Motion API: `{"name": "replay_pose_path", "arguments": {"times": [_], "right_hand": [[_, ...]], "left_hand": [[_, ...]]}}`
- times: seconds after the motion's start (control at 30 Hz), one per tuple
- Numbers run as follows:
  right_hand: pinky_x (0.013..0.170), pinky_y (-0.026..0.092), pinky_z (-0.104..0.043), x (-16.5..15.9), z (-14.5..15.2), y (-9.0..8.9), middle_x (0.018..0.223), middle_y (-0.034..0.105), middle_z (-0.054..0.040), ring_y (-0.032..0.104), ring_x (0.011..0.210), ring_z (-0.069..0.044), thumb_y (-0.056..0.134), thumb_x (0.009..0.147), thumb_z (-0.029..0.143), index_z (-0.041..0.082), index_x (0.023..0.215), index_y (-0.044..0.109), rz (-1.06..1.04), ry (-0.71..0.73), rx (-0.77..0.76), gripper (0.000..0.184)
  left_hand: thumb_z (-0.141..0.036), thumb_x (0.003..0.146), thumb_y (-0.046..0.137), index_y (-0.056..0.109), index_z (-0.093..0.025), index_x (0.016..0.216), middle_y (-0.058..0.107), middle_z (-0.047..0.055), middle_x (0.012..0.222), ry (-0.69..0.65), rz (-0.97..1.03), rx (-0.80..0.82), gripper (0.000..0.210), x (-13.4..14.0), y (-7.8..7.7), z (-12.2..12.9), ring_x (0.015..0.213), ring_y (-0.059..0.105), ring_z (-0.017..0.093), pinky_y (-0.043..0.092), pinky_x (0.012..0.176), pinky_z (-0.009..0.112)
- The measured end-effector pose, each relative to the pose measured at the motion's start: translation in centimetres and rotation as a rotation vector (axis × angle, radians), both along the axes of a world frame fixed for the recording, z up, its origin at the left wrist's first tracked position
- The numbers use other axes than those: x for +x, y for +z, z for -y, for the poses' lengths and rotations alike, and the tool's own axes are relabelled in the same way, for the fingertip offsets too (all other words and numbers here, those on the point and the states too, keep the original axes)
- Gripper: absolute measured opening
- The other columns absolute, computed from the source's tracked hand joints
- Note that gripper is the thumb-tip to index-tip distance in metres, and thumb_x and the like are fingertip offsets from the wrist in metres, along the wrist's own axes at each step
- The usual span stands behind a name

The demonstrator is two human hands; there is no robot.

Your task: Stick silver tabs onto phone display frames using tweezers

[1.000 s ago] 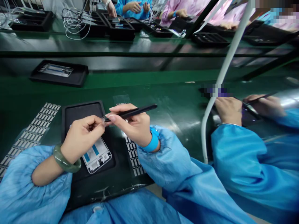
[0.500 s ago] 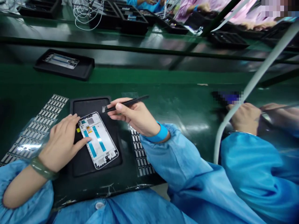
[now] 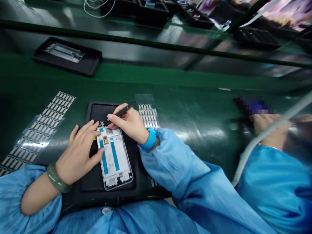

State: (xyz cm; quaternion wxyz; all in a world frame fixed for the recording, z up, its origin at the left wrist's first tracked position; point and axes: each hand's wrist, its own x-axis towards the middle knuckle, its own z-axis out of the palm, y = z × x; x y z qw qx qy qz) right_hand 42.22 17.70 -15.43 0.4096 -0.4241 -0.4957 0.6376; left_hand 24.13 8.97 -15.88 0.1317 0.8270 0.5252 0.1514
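Observation:
A silver-white phone housing [image 3: 109, 162], with two blue strips and a small orange flex piece, lies tilted on a black tray [image 3: 99, 112]. My left hand [image 3: 78, 152] is beside its left edge, fingers spread, thumb and fingertips touching its rim. In my right hand [image 3: 131, 123] black tweezers [image 3: 125, 110] are pinched, their tips low at the housing's top end. A small pale tab [image 3: 101, 123] stands by those tips, at the top edge; whether the tweezers still grip it I cannot tell.
Sheets of small pale stickers lie left [image 3: 46, 130] and right [image 3: 148, 116] of the tray. Farther back, another black tray [image 3: 92, 66] holds a second housing [image 3: 64, 52]. At right, a white tube [image 3: 263, 133] slants before a co-worker's hand [image 3: 268, 128]. A raised rail [image 3: 146, 48] crosses behind.
My right hand has brought the tweezers and small tab down to the housing's top edge. My left fingers have shifted towards its top left corner. The view has tilted slightly.

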Motion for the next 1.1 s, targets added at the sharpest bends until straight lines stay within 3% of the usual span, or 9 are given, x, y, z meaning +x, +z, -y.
{"name": "replay_pose_path", "arguments": {"times": [0.37, 1.1], "right_hand": [[0.05, 0.054, -0.019, 0.8, 1.0, 0.3, 0.06, 0.061, 0.0059, 0.07, 0.058, -0.014, 0.072, 0.073, 0.038, 0.02, 0.081, 0.049, 0.227, 0.025, 0.114, 0.03], [0.056, 0.054, -0.021, 0.9, 1.4, 0.5, 0.064, 0.061, 0.0058, 0.071, 0.061, -0.013, 0.066, 0.079, 0.039, 0.021, 0.082, 0.047, 0.283, 0.04, 0.192, 0.027]], "left_hand": [[-0.035, 0.09, 0.046, 0.045, -0.02, 0.117, 0.047, 0.012, 0.14, -0.012, -0.019, 0.035, 0.031, 0.0, 0.7, 0.2, 0.137, 0.033, 0.026, 0.022, 0.113, 0.057], [-0.03, 0.089, 0.048, 0.046, -0.018, 0.125, 0.047, 0.014, 0.138, -0.08, -0.052, 0.109, 0.038, 0.0, 0.9, 0.1, 0.135, 0.036, 0.03, 0.028, 0.111, 0.056]]}}
